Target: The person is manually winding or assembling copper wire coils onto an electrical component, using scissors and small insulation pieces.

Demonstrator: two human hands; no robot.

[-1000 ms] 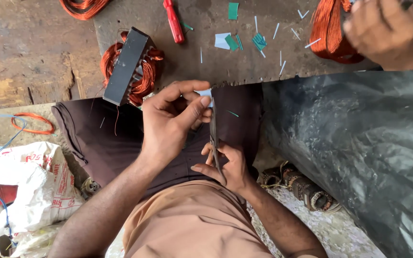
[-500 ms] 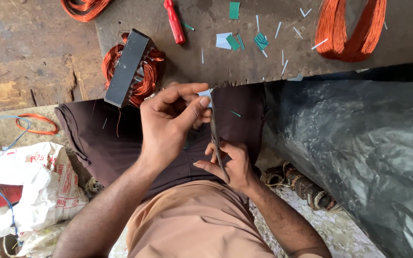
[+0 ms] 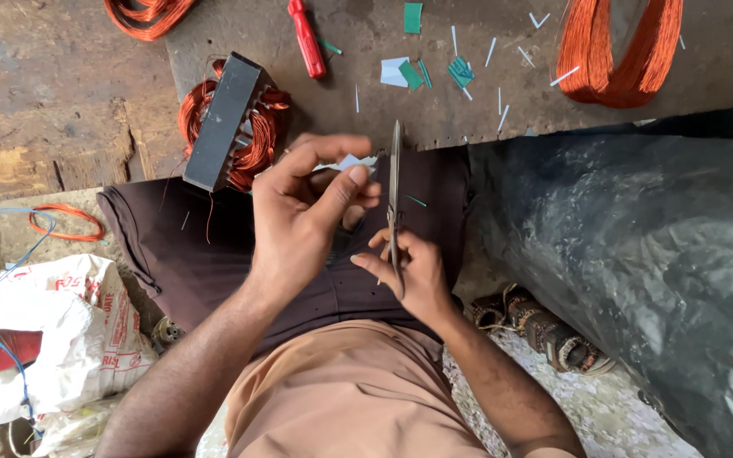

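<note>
My left hand [image 3: 303, 216] pinches a small pale piece of paper [image 3: 351, 161] between thumb and fingers, held over my lap. My right hand [image 3: 413, 276] grips a pair of scissors [image 3: 394, 182], blades pointing away from me and standing just right of the paper. Both hands hover above my dark trousers [image 3: 214, 254], near the edge of the workbench [image 3: 366, 110].
A black stator core wound with copper wire [image 3: 231, 123] lies at the bench edge. A red screwdriver [image 3: 307, 38], green and white paper scraps [image 3: 434, 72] and copper wire coils [image 3: 617, 51] lie on the bench. Black plastic sheet [image 3: 638, 246] at right, white sack [image 3: 53, 339] at left.
The other person's hand at the top right is gone from view. The scissors now stand clear of the paper, with my left fingers spread more loosely around it.
</note>
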